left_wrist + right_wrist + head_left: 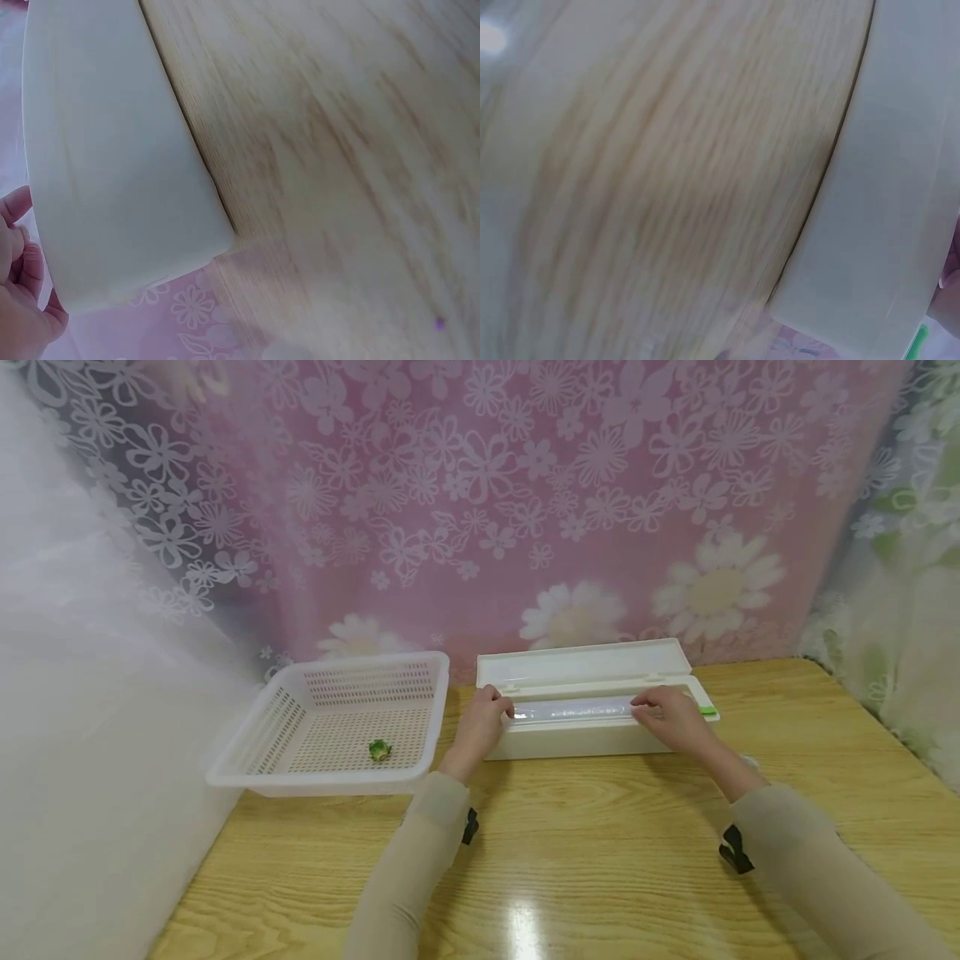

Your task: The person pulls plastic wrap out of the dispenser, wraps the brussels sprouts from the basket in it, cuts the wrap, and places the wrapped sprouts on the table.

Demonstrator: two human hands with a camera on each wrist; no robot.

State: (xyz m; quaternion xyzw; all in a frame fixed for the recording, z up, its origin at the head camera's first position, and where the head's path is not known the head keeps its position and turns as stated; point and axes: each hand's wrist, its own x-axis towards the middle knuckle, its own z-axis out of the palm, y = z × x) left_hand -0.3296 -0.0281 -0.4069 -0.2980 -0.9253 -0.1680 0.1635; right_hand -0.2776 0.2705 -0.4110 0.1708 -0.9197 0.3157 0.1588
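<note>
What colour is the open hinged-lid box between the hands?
The hinged-lid box is plain off-white, seen best in the head view.

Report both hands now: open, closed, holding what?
Left hand: closed, pinching the left end of the glossy clear plastic film at the open long white box.
Right hand: closed, pinching the film's right end.

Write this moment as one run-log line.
left hand: at left end of film roll | right hand: at its right end | white box: lid open | basket: green piece inside
</note>
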